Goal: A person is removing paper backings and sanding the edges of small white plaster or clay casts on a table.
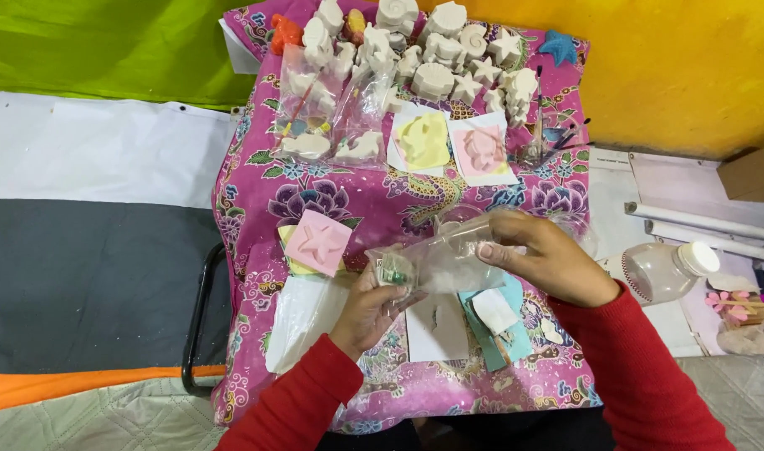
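Step in hand: both hands work a small clear plastic bag (436, 263) held above the counter (256, 200), which is draped in a pink flowered cloth; it looks like packing or opening the bag.
Left hand: the left hand (372, 307) pinches the bag's left end, fingers curled round a small green-and-white bit (392, 271) inside it.
Right hand: the right hand (549, 259) grips the bag's right end, thumb on top, fingers wrapped under.
Where the bag is: lifted off the cloth, between the two hands, just over a white paper sheet (439, 326) and a stack of pale blue card pieces (499, 330).
Doing it well: keep the mouth of the bag held wide with one hand and the contents steady with the other; the thin film likely crumples and slips, so a firm pinch helps.
Mind nearby: a pink square mould with a star shape (317, 242) lies just to the left, and a clear plastic bottle with a white cap (662, 269) lies to the right.
Further back: rows of white plaster figures (432, 50) stand well apart from the hands.
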